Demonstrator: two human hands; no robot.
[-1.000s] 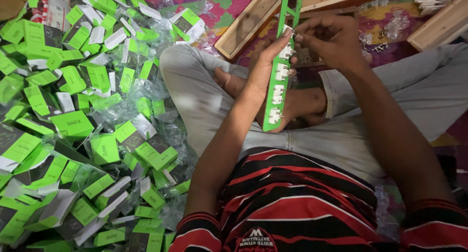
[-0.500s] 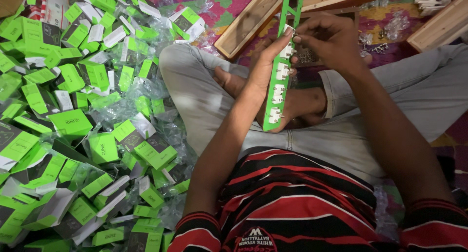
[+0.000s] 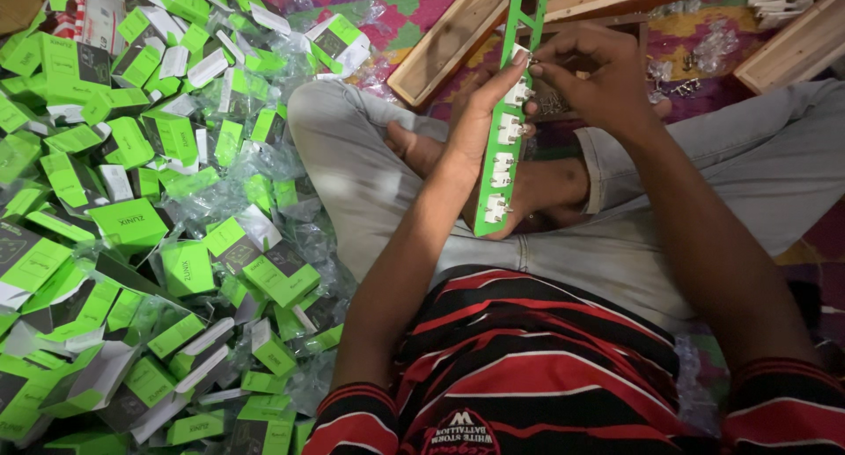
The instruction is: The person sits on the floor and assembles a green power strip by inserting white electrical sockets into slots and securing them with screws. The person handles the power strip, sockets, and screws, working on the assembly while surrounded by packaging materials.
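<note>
Little has shifted since the earlier frames: both hands remain on the green strip, which is tipped only slightly differently.

Seen from the head camera, the left hand [image 3: 480, 112] lies flat along the long green strip [image 3: 508, 129], fingers stretched out straight and pressed together, palm backing the strip from its 9 o'clock side. That strip runs nearly upright above the crossed legs, its top toward 12 o'clock, and carries a row of small white plugs [image 3: 503, 169] set in its openings. At the strip's 3 o'clock side the right hand [image 3: 594, 81] is curled, thumb and fingertips pinched close together against the strip near its upper plugs; what they pinch is too small to tell. A heap of green boxes [image 3: 132, 226] in clear wrappers fills the floor toward 9 o'clock. Wooden trays [image 3: 449, 41] lie at 12 o'clock.
</note>
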